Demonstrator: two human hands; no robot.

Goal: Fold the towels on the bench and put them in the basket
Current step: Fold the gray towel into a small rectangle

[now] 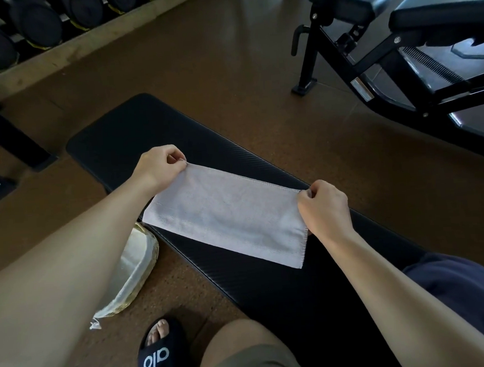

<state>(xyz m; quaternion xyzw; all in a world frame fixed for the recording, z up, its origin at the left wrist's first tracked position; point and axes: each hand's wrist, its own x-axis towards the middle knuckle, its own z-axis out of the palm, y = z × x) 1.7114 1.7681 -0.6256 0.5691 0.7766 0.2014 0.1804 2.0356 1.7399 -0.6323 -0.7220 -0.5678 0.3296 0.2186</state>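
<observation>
A pale grey towel (pixel 225 215), folded into a long rectangle, lies flat across the black padded bench (pixel 120 133). My left hand (pixel 158 166) pinches its far left corner. My right hand (pixel 324 207) pinches its far right corner, and the thumb side lies over the towel's right edge. A woven basket (pixel 139 270) with a light cloth lining stands on the floor left of the bench, partly hidden behind my left forearm.
A dumbbell rack (pixel 39 25) lines the far left wall. Another black exercise bench frame (pixel 383 63) stands at the right. My knee and sandalled foot (pixel 158 353) are at the bottom, on the brown floor beside the bench.
</observation>
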